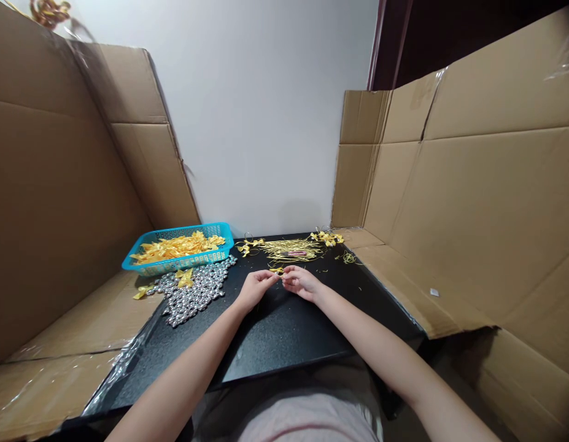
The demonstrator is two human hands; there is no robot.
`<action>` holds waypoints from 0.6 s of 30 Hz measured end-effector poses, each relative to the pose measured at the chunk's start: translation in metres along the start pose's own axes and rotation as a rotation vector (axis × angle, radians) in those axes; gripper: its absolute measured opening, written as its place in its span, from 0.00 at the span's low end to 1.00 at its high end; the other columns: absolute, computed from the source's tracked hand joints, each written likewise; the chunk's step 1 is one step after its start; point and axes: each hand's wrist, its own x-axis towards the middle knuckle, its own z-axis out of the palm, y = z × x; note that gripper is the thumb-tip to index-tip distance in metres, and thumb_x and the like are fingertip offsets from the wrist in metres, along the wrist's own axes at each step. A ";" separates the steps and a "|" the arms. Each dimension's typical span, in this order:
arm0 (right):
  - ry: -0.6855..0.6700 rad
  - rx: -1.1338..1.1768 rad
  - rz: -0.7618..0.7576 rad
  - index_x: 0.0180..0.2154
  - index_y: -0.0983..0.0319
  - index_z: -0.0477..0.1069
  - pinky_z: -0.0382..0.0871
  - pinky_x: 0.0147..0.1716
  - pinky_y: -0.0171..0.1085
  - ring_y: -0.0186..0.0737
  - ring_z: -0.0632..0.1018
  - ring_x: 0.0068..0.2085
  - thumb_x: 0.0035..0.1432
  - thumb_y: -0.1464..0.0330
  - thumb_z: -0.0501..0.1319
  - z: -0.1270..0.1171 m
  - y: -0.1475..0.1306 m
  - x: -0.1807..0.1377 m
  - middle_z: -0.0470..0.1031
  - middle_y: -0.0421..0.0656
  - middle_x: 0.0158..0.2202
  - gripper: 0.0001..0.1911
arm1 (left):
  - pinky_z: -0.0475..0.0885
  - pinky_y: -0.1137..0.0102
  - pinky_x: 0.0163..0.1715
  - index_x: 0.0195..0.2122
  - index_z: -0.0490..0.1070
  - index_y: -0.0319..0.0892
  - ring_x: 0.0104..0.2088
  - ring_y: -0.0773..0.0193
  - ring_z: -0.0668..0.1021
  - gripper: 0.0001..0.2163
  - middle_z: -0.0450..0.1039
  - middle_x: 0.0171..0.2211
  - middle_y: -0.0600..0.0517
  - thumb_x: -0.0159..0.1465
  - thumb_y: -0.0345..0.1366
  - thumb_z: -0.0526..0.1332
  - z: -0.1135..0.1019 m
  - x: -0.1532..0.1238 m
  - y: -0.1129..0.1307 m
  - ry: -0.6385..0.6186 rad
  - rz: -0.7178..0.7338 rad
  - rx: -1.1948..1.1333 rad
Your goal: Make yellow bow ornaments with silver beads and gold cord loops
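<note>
Over the middle of the black table, my left hand (257,288) and my right hand (302,283) meet with fingertips almost touching. Both pinch at a small yellow ribbon bow (277,270), whose loops show just above the fingers. Any cord or bead between the fingertips is too small to make out. To the left of my left hand lies a spread of shiny silver beads (196,296), with a few yellow ribbon bows (185,278) on top. Beyond my hands lies a bundle of thin gold cords (284,247), and a pink-handled tool (295,253) rests on it.
A blue plastic basket (224,236) full of yellow ribbon pieces stands at the back left. Finished-looking bows with cords (328,237) lie at the back right, near a small tangle of cord (348,258). Cardboard walls (487,202) flank the black table (284,331).
</note>
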 end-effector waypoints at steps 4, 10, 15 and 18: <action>-0.008 -0.033 -0.019 0.51 0.64 0.68 0.75 0.42 0.45 0.42 0.77 0.44 0.64 0.65 0.59 -0.001 0.001 0.001 0.72 0.47 0.49 0.15 | 0.76 0.60 0.38 0.47 0.71 0.38 0.40 0.58 0.78 0.12 0.74 0.45 0.48 0.66 0.38 0.60 0.000 -0.002 0.002 -0.007 -0.019 -0.012; -0.028 -0.140 -0.097 0.50 0.64 0.68 0.75 0.41 0.44 0.42 0.77 0.43 0.64 0.65 0.59 -0.001 0.001 -0.001 0.73 0.46 0.48 0.14 | 0.77 0.61 0.38 0.47 0.72 0.38 0.40 0.58 0.78 0.12 0.74 0.45 0.48 0.65 0.38 0.61 -0.001 -0.004 0.004 -0.024 -0.052 -0.022; -0.054 -0.256 -0.194 0.49 0.64 0.69 0.75 0.40 0.43 0.41 0.77 0.42 0.64 0.65 0.59 0.000 0.001 -0.003 0.73 0.46 0.47 0.13 | 0.77 0.63 0.36 0.45 0.72 0.37 0.39 0.59 0.79 0.11 0.75 0.43 0.49 0.65 0.38 0.61 -0.001 -0.005 0.006 -0.018 -0.066 -0.032; -0.062 -0.339 -0.269 0.48 0.65 0.69 0.75 0.39 0.42 0.40 0.78 0.40 0.64 0.65 0.59 0.000 0.001 -0.002 0.74 0.45 0.45 0.13 | 0.77 0.62 0.37 0.46 0.72 0.38 0.40 0.58 0.78 0.11 0.75 0.45 0.49 0.65 0.37 0.61 -0.001 -0.005 0.007 -0.010 -0.071 -0.044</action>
